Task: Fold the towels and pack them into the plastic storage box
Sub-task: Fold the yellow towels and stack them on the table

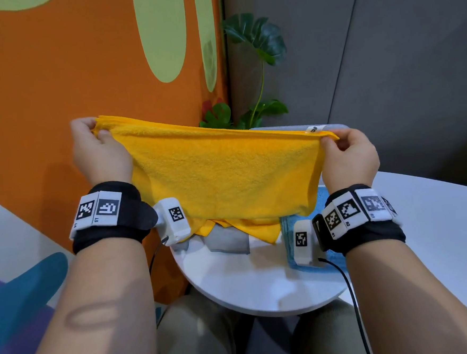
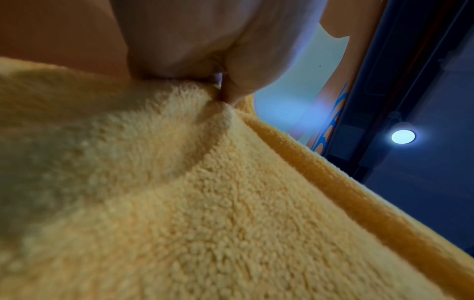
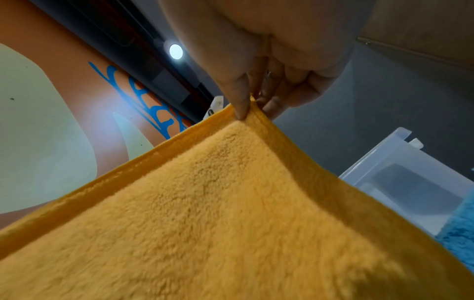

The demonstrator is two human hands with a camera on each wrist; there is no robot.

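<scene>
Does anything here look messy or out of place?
Nothing stands out. The left hand and right hand pinch the top corners of the yellow terry towel, holding it stretched over the round white table; its lower part hangs bunched.

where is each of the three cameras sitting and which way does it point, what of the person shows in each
Head: worn on the head, looks forward and down at the yellow towel over the white table; left hand, right hand and both forearms show.
Left wrist: looks up along the hand; its fingers pinch a towel corner.
Right wrist: looks up along the hand; its fingers pinch the other corner, plastic storage box beside.
Shared: both wrist views show the yellow towel and a ceiling light.
</scene>
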